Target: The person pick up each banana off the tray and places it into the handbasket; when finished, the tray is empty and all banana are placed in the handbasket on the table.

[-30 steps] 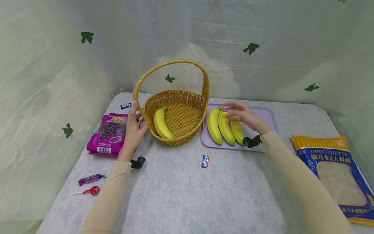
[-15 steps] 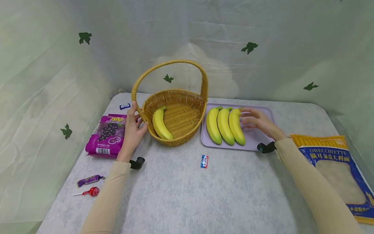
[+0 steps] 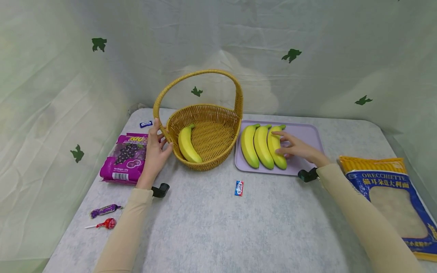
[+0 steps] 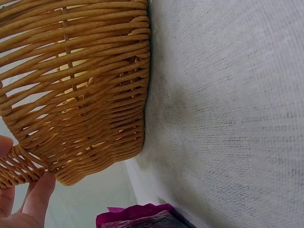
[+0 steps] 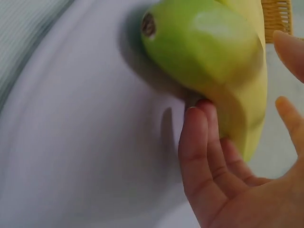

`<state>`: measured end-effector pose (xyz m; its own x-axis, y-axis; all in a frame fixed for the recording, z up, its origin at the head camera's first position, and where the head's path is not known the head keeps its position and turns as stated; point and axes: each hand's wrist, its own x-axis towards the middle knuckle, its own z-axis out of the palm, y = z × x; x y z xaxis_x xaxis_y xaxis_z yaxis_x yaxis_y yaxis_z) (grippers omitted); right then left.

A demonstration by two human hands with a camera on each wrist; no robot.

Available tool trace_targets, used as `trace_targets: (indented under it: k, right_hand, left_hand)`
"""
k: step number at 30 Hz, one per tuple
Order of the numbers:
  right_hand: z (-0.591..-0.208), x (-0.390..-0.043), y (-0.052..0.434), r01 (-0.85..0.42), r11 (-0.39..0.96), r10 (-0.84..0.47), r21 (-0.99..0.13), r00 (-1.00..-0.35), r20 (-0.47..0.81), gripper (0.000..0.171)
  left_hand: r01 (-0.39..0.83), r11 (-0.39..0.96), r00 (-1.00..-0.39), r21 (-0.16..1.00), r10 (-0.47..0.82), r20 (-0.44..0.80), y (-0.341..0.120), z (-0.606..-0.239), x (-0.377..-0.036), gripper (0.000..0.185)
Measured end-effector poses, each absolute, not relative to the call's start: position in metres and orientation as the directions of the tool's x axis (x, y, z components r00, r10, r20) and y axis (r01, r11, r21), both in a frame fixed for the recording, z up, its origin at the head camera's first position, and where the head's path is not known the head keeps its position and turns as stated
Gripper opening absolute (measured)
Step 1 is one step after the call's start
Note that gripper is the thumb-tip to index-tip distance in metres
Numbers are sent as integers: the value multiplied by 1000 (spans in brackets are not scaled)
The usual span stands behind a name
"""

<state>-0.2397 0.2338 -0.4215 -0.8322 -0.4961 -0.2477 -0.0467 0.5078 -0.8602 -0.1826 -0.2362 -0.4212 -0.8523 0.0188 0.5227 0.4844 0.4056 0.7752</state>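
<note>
A wicker basket (image 3: 216, 138) with a tall arched handle stands left of centre, one banana (image 3: 187, 146) lying inside it. My left hand (image 3: 156, 157) grips the base of the handle on the basket's left side. In the left wrist view the fingers (image 4: 40, 197) pinch the woven handle. Three bananas lie side by side on a lilac tray (image 3: 302, 131). My right hand (image 3: 298, 148) is at the rightmost banana (image 3: 277, 151). In the right wrist view, several fingers (image 5: 194, 137) are against this banana's side, while the thumb and index finger stand apart from it.
A purple candy bag (image 3: 124, 159) lies left of the basket. Nearer me are a purple wrapped candy (image 3: 106, 209) and a red lollipop (image 3: 110, 223). Small wrapped candies lie behind the bag (image 3: 146, 124) and before the tray (image 3: 239, 188). A pasta bag (image 3: 392, 204) is at right.
My right hand has moved from above the bananas to the right side of the rightmost one, then back slightly left onto it. The left hand keeps its hold on the basket.
</note>
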Motion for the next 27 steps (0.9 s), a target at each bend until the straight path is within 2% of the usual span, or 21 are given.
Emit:
trace_targets:
  k: [9, 17, 27]
  right_hand:
    - [-419, -245, 219, -114, 588, -466, -801, -857, -220, 70]
    - [-421, -246, 218, -55, 597, -402, -800, -884, -239, 67]
    - [-406, -237, 222, -24, 557, -393, -830, -888, -238, 67]
  left_hand:
    - [491, 398, -849, 775, 21, 527, -233, -419, -181, 98]
    - [488, 390, -854, 781, 27, 520, -220, -394, -164, 96]
    - [477, 395, -858, 785, 13, 514, -234, -420, -182, 96]
